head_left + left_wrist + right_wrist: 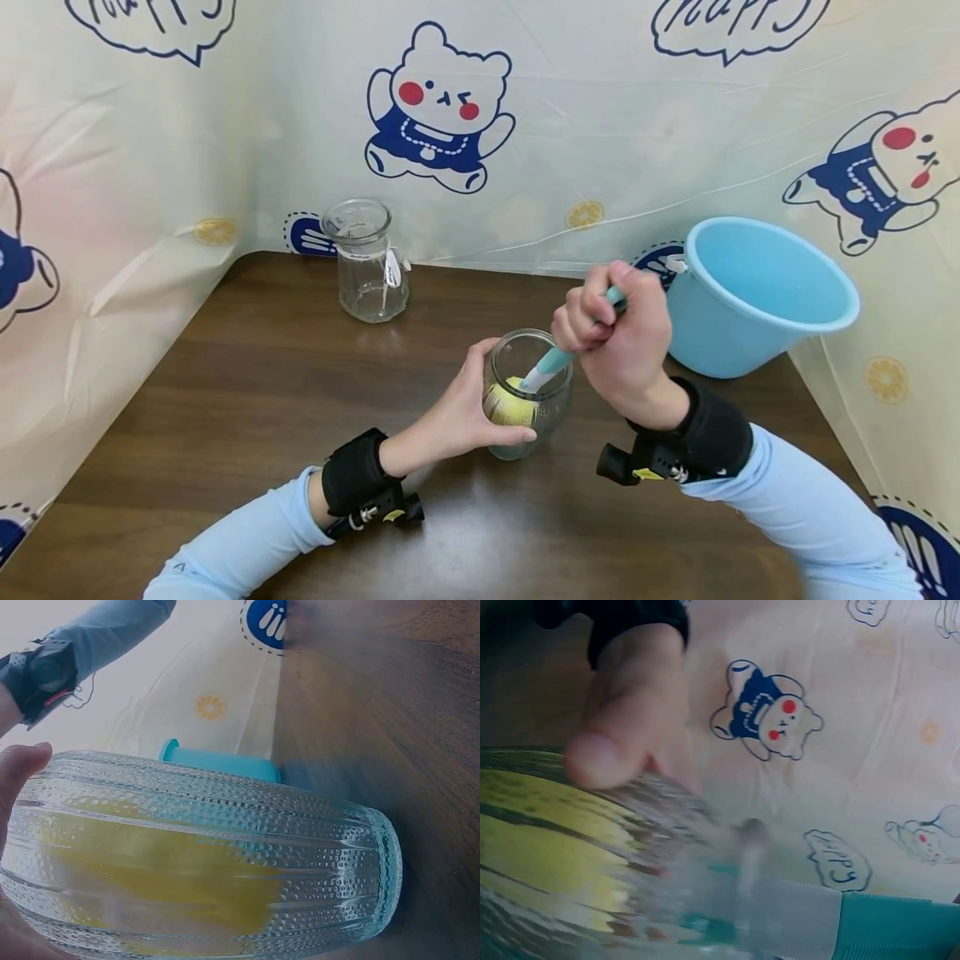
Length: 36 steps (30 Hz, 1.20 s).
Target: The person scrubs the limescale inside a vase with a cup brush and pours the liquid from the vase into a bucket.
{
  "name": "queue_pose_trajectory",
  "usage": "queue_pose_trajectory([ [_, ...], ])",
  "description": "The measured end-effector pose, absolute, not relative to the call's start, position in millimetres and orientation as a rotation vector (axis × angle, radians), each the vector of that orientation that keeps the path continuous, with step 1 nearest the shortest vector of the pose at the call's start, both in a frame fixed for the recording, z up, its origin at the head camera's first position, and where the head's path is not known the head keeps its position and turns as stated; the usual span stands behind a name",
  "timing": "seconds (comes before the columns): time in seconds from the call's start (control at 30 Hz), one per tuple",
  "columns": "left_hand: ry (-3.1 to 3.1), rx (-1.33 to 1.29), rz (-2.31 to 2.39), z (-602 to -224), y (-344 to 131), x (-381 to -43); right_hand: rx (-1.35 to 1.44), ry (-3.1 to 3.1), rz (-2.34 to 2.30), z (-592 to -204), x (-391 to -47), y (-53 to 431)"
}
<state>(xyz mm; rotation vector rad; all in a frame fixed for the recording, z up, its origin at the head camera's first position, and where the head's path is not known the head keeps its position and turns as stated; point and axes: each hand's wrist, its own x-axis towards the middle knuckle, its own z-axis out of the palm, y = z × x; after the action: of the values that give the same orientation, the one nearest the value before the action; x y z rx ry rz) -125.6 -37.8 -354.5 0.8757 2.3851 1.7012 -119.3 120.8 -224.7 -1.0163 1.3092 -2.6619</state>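
My left hand [461,412] holds a ribbed glass jar [553,412] around its side, the thumb in front and the other fingers behind it. The jar leans a little, its mouth facing up. In a fist above and to the right, my right hand [622,346] grips the turquoise and white handle of a sponge bottle brush [557,360]. The handle slants down through the jar's mouth, and the yellow sponge head [508,407] is inside the glass. Through the dimpled wall the yellow sponge [165,862] shows blurred in the left wrist view.
Another clear glass jar [372,287], with a tag at its neck, stands at the back left of the dark wooden table [247,400]. A light blue bucket [723,333] stands at the back right, just behind my right hand. A patterned sheet [585,125] hangs along the table's back and sides.
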Motion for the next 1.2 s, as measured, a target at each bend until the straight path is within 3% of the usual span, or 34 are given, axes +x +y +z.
queue_pose_trajectory([
  [0.33, 2.403, 0.905, 1.704, -355.7, -39.1, -126.7, -1.073, 1.65, -2.497, -266.8, -128.5, 101.7],
  [0.63, 2.402, 0.896, 1.695, -355.0, -39.8, -125.7, -0.965, 1.601, -2.53, -267.8, -133.5, 109.0],
  [0.8, 2.396, 0.886, 1.659, -355.9, -38.1, -124.8, -0.915, 1.482, -2.638, -255.1, -129.3, 122.7],
  [1.2, 2.347, 0.858, 1.663, -352.6, -40.9, -124.4, -1.202, 1.12, -2.718, -191.5, -112.8, 138.9],
])
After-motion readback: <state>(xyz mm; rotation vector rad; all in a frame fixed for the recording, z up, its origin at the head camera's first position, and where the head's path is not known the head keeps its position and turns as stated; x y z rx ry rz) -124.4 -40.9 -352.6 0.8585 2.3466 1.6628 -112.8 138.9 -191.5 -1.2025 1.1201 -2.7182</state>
